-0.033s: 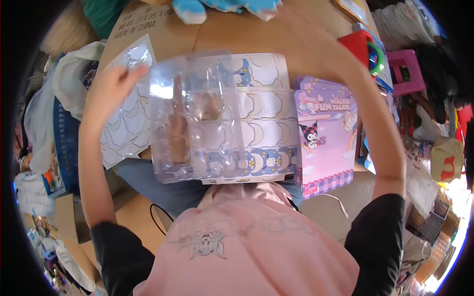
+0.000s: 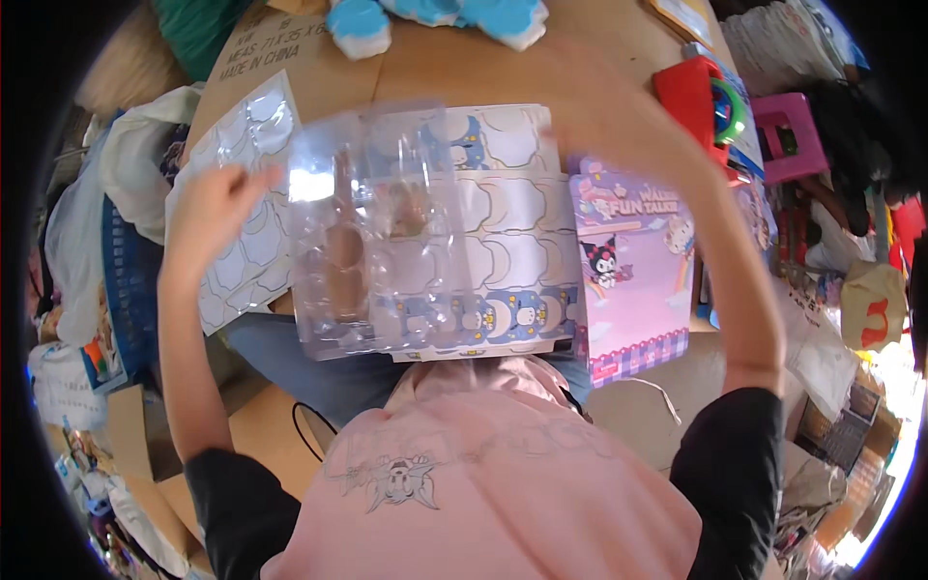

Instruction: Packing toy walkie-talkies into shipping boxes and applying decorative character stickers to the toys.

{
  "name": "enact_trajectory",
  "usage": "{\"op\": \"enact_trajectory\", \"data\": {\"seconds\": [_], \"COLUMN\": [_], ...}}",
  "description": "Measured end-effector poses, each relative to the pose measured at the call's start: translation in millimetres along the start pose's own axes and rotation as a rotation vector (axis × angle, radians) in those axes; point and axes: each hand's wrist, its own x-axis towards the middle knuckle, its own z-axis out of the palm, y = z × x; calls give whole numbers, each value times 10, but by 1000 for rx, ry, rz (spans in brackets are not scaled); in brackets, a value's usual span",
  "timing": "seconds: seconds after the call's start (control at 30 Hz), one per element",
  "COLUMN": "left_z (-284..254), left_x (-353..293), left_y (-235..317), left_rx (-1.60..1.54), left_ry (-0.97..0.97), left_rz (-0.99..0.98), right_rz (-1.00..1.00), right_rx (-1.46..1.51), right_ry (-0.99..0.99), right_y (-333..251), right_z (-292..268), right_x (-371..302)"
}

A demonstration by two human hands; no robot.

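Observation:
My left hand (image 2: 220, 205) hovers over the white sticker sheets (image 2: 246, 246) at the left, its fingers curled and the thumb pointing right toward the clear plastic blister tray (image 2: 420, 275). Whether anything lies inside the curl is hidden. My right hand (image 2: 604, 121) is smeared by motion above the far right corner of the stacked sheets, so its fingers do not show clearly. The clear tray, with moulded hollows, lies over printed sheets with moon shapes (image 2: 522, 256). Right of these lies a stack of purple and pink cartoon backing cards (image 2: 638, 290).
A cardboard box top (image 2: 445, 72) forms the work surface. A blue and white plush thing (image 2: 425, 14) sits at its far edge. At the right are a red thing with a green ring (image 2: 730, 111) and a pink plastic stool (image 2: 788, 140). A blue basket (image 2: 130, 280) stands left.
My left hand has dropped slightly nearer to me, and its thumb has come down. My right hand is still blurred, a little further left. The sheets and tray look the same.

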Motion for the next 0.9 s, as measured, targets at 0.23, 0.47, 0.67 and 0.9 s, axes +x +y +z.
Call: {"op": "enact_trajectory", "data": {"seconds": [0.23,0.47,0.67,0.9], "left_z": [554,237,-146,469], "left_x": [-471,-579,-910,-973], "left_y": [-153,-248,-112,180], "left_rx": [-572,-712,-837,-1088], "left_ry": [-187,78,252,115], "left_rz": [-25,8,73,147], "right_rz": [652,721,445,585], "right_rx": [-190,-262,1180,925], "right_ry": [-85,160,343,445], "right_y": [-1329,-1130,-1376,-1250], "right_z": [675,747,632,354], "right_x": [-1234,-1312,-698,-302]}}
